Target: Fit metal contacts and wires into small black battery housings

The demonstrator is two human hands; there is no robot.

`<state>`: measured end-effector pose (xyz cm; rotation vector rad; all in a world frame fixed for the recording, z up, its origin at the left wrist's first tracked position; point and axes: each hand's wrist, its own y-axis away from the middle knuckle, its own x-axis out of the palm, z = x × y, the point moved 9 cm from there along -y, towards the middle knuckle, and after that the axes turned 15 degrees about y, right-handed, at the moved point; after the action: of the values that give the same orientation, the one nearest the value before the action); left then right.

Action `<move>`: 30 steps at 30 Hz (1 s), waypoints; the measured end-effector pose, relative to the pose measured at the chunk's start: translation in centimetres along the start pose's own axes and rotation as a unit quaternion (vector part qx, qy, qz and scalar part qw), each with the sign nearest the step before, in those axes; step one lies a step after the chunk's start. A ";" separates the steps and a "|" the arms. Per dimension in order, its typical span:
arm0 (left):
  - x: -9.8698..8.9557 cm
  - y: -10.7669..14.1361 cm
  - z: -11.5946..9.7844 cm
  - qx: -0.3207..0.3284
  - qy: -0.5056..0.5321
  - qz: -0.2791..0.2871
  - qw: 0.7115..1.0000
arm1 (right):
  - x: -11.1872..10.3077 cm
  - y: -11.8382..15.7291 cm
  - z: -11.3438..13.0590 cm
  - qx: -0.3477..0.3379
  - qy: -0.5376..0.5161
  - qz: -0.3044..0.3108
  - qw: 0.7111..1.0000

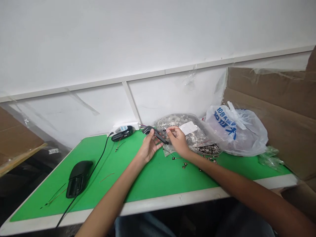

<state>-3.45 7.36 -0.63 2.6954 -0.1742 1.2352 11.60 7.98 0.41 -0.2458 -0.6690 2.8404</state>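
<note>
My left hand [150, 146] is closed around a long black plastic piece [160, 136], its thumb on top and its fingers underneath. Just to the right, my right hand [178, 141] pinches a tiny dark part [164, 130] between thumb and fingertips; it is too small to make out well. Behind the right hand lies a clear plastic bag [172, 119] full of small metal pieces, with a white label [188, 127] on it. Thin wires with small round ends [173, 158] are scattered on the green mat below that hand.
A black device with a cable [79, 177] stands on the mat [145, 184] at left, near loose wires [55, 196]. Against the wall sit a white power strip [130, 125] and a black plug-like object [122, 133]. A white plastic bag [235, 135] and cardboard [271, 98] border the right.
</note>
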 end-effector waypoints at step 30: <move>0.9 0.5 0.6 -0.076 0.061 -0.001 0.995 | 0.3 0.1 2.0 -0.042 0.049 0.064 0.996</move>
<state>-2.51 6.76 -0.29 2.4824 -0.2402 1.3246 10.85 7.15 2.09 -0.4552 -0.7805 2.9006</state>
